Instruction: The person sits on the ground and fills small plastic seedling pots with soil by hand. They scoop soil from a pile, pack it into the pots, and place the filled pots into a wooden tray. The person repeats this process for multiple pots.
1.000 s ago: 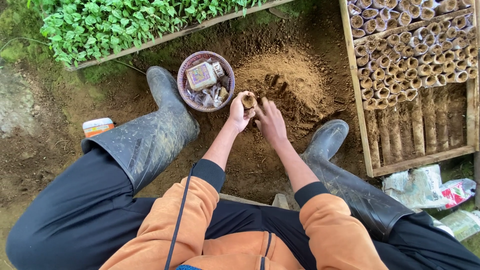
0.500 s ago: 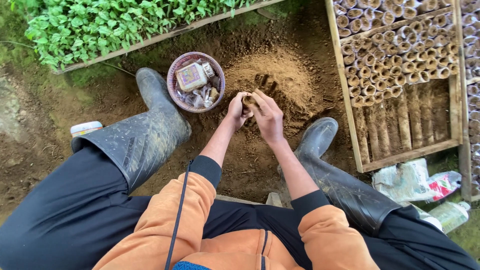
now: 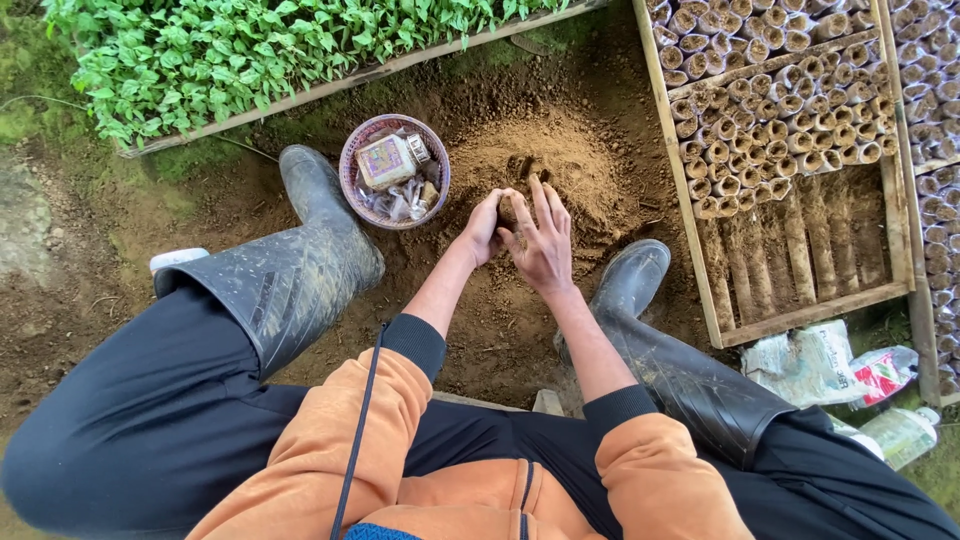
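Note:
My left hand (image 3: pixel 482 228) is closed around a small soil-filled pot (image 3: pixel 506 210), which is mostly hidden by my fingers. My right hand (image 3: pixel 541 236) lies against that pot from the right, fingers spread over it. Both hands are low over a heap of loose brown soil (image 3: pixel 560 165) on the ground between my two black rubber boots (image 3: pixel 300 270).
A purple bowl (image 3: pixel 394 176) with packets stands left of the heap. A wooden tray (image 3: pixel 800 160) on the right holds rows of filled paper pots. A bed of green seedlings (image 3: pixel 250 50) is at the back left. Plastic bags (image 3: pixel 820 365) lie at lower right.
My hands have lowered with the small pot toward the soil heap. My right hand has closed in over the pot, which was visible in my left hand before.

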